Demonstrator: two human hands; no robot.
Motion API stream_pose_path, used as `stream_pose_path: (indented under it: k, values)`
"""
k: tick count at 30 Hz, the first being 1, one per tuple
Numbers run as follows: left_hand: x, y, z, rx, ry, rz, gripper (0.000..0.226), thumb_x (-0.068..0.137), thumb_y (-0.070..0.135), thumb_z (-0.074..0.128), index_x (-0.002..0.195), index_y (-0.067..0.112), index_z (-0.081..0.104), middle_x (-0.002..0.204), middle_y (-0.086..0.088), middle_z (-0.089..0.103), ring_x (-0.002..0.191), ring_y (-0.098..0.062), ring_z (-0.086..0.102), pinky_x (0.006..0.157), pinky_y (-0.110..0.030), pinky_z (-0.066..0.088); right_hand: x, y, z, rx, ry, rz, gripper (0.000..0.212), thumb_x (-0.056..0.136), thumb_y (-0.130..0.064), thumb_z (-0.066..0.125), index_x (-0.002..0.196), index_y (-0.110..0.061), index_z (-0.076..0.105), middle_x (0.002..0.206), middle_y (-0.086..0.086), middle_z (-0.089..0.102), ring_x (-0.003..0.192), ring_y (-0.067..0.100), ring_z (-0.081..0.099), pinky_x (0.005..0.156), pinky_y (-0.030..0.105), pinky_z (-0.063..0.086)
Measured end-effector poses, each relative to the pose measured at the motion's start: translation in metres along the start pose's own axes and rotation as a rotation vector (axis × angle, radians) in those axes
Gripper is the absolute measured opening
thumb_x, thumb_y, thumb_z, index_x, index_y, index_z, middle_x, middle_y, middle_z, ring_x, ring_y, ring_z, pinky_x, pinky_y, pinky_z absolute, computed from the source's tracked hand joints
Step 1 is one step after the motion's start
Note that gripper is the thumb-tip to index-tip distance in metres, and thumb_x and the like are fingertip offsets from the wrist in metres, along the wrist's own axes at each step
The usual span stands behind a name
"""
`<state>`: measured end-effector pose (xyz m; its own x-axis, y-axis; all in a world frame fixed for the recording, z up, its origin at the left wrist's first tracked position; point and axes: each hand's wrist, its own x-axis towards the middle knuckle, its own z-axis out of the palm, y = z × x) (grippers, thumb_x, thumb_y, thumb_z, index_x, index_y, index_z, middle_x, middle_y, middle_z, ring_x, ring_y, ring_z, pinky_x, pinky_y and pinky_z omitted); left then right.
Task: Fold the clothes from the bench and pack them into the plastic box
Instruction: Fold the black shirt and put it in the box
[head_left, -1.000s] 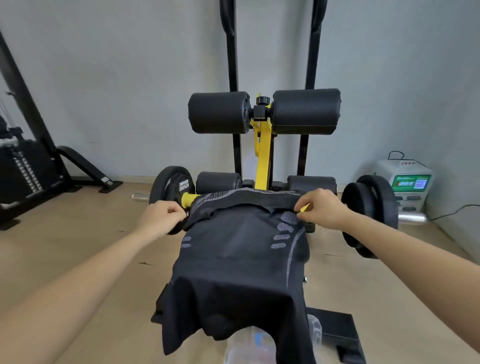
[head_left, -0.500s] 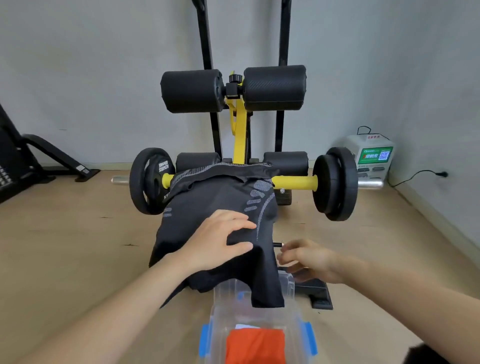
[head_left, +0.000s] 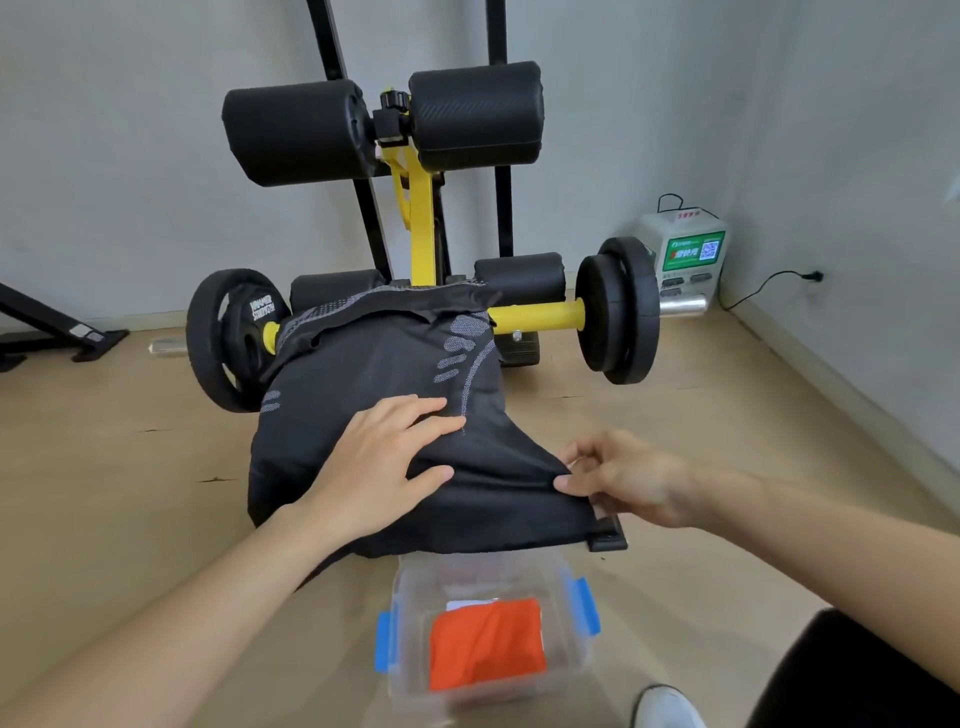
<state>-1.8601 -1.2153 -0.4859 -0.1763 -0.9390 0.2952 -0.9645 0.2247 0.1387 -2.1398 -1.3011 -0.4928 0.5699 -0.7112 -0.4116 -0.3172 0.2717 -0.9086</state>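
Observation:
A black sports shirt with grey woven marks (head_left: 384, 358) lies spread over the bench. My left hand (head_left: 384, 460) rests flat on its middle with the fingers spread. My right hand (head_left: 618, 475) pinches the shirt's right lower edge between thumb and fingers and holds it out to the right. In front of the bench, on the floor, stands a clear plastic box with blue clips (head_left: 582, 603). A folded orange garment (head_left: 485, 642) lies inside it.
The bench has black foam rollers (head_left: 296, 132) on a yellow post (head_left: 418, 218) and a yellow bar with black weight plates (head_left: 618, 309). A white device with a green screen (head_left: 685, 254) stands by the right wall. My white shoe (head_left: 667, 706) is near the box.
My left hand stayed pressed on the shirt's middle. My right hand took hold of the hanging lower right part and drew it up and out to the right. The view tilted down.

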Motion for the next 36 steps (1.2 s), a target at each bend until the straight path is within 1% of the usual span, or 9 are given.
stream_pose_path:
  k: [6, 14, 18, 20, 22, 24, 27, 31, 36]
  values:
    - [-0.004, 0.04, 0.001, -0.077, 0.199, 0.104, 0.035, 0.087, 0.049, 0.061, 0.113, 0.029, 0.071, 0.11, 0.015, 0.063, 0.107, -0.013, 0.054, 0.088, -0.034, 0.045, -0.028, -0.017, -0.008, 0.063, -0.014, -0.161, 0.044, 0.089, 0.007, 0.064, 0.126, -0.016, 0.06, 0.078, 0.011, 0.055, 0.056, 0.01, 0.058, 0.05, 0.019, 0.048]
    - [-0.011, 0.106, 0.007, -0.251, 0.267, 0.049, 0.045, 0.074, 0.064, 0.073, 0.102, 0.03, 0.07, 0.093, 0.016, 0.064, 0.086, -0.007, 0.059, 0.073, -0.026, 0.05, -0.037, -0.026, 0.004, 0.242, 0.047, -0.259, 0.017, 0.092, 0.007, 0.058, 0.101, -0.004, 0.067, 0.095, 0.017, 0.059, 0.076, 0.017, 0.064, 0.064, 0.021, 0.058]
    - [-0.008, 0.107, 0.007, -0.321, 0.35, 0.0, 0.009, 0.085, 0.033, 0.071, 0.092, 0.027, 0.072, 0.085, 0.016, 0.067, 0.079, -0.005, 0.061, 0.069, -0.034, 0.054, -0.039, -0.031, 0.009, 0.304, 0.034, -0.27, 0.016, 0.093, 0.007, 0.056, 0.102, -0.001, 0.066, 0.102, 0.024, 0.064, 0.088, 0.023, 0.068, 0.074, 0.024, 0.061]
    - [-0.007, 0.103, 0.0, -0.411, 0.341, -0.06, 0.006, 0.085, 0.024, 0.073, 0.09, 0.028, 0.073, 0.082, 0.017, 0.07, 0.077, -0.003, 0.065, 0.069, -0.033, 0.055, -0.039, -0.031, 0.007, 0.072, 0.113, -0.338, 0.02, 0.092, 0.005, 0.058, 0.106, -0.007, 0.069, 0.112, 0.022, 0.067, 0.099, 0.023, 0.067, 0.084, 0.029, 0.059]
    - [-0.006, 0.101, -0.008, -0.501, 0.328, -0.116, 0.01, 0.085, 0.019, 0.077, 0.086, 0.029, 0.074, 0.078, 0.02, 0.071, 0.069, -0.004, 0.067, 0.066, -0.027, 0.054, -0.041, -0.035, 0.005, -0.372, 0.24, -0.504, 0.034, 0.087, -0.003, 0.064, 0.111, -0.025, 0.071, 0.126, 0.002, 0.059, 0.115, 0.012, 0.056, 0.096, 0.026, 0.05]
    - [-0.005, 0.099, -0.015, -0.573, 0.301, -0.142, 0.015, 0.085, 0.015, 0.078, 0.085, 0.03, 0.075, 0.075, 0.021, 0.071, 0.065, -0.005, 0.068, 0.06, -0.02, 0.051, -0.043, -0.039, 0.006, -0.557, 0.18, -0.652, 0.042, 0.081, -0.015, 0.073, 0.116, -0.037, 0.068, 0.131, -0.016, 0.052, 0.125, 0.004, 0.044, 0.098, 0.02, 0.042]
    - [-0.004, 0.094, -0.021, -0.652, 0.28, -0.17, 0.016, 0.085, 0.011, 0.078, 0.085, 0.028, 0.077, 0.074, 0.018, 0.072, 0.064, -0.006, 0.069, 0.057, -0.01, 0.046, -0.039, -0.042, 0.015, -0.569, 0.159, -0.722, 0.038, 0.076, -0.028, 0.084, 0.112, -0.031, 0.072, 0.112, -0.017, 0.069, 0.111, 0.006, 0.056, 0.093, 0.023, 0.045]
    - [-0.006, 0.087, -0.023, -0.665, 0.253, -0.199, 0.013, 0.083, 0.016, 0.081, 0.09, 0.026, 0.077, 0.078, 0.016, 0.072, 0.07, -0.006, 0.069, 0.062, -0.011, 0.049, -0.03, -0.046, 0.023, -0.469, 0.222, -0.77, 0.008, 0.081, -0.017, 0.08, 0.084, -0.012, 0.077, 0.08, 0.001, 0.073, 0.07, 0.003, 0.061, 0.069, 0.019, 0.048]
    - [-0.016, 0.069, -0.013, -0.589, 0.144, -0.211, 0.018, 0.082, 0.04, 0.073, 0.086, 0.024, 0.068, 0.069, 0.001, 0.066, 0.065, -0.019, 0.062, 0.063, -0.046, 0.052, -0.028, -0.055, 0.022, -0.331, 0.237, -0.77, 0.006, 0.088, -0.01, 0.071, 0.084, -0.007, 0.072, 0.08, 0.005, 0.072, 0.066, 0.007, 0.061, 0.065, 0.019, 0.051]
